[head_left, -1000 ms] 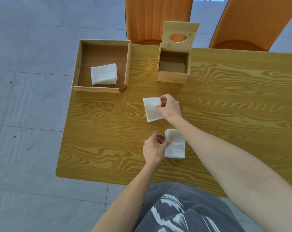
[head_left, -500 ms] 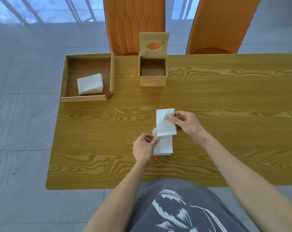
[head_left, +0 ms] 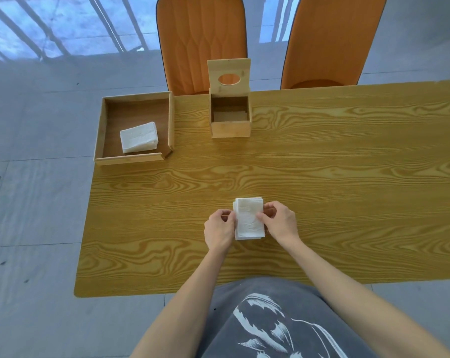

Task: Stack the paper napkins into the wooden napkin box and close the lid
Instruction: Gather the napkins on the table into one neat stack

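— The hands?
— Left hand (head_left: 219, 229) and right hand (head_left: 280, 223) pinch a small napkin stack (head_left: 249, 218) from either side on the table (head_left: 322, 177).
— Beyond them?
— Napkin box (head_left: 230, 119) at the far edge, lid (head_left: 228, 76) upright; more napkins (head_left: 138, 137) in the tray (head_left: 133, 159), left.

Yellow wood-grain rectangular desk (head_left: 322, 177) on pale grey tiled floor (head_left: 32, 215). Two orange padded chairs (head_left: 202, 42) at far edge. Glossy floor reflects window bars, upper left.

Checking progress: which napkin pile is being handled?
The napkin stack near the table's front edge, between both hands; the other pile lies untouched in the tray.
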